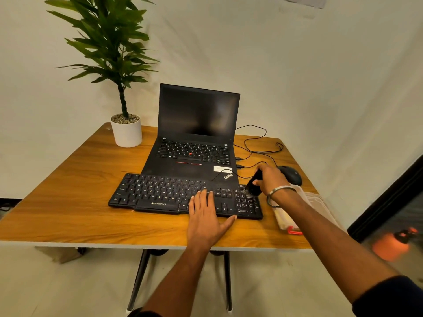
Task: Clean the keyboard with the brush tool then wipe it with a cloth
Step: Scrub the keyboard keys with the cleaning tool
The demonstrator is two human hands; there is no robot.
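The black keyboard (183, 197) lies along the desk's near edge, toward the right, its back edge touching or overlapping the open laptop (194, 143) behind it. It looks light, stiff plastic, likely to slide on the smooth wood-grain desk (68, 179), so bracing it is sensible: the left hand (206, 216) lies flat across its right-centre keys, fingers straight and slightly spread. The right hand (271, 179) has its fingers curled around the black brush tool (254, 184), gripping the upper body while the pale bristles meet the number pad at the keyboard's right end; the brush seems small, rigid and light, best held high as here. A folded pale cloth (311, 200) probably lies at the desk's right edge under the forearm, soft and limp. A mouse (290, 175) sits near the right edge, and a potted plant (126, 129) stands at the far left corner, against plain walls.
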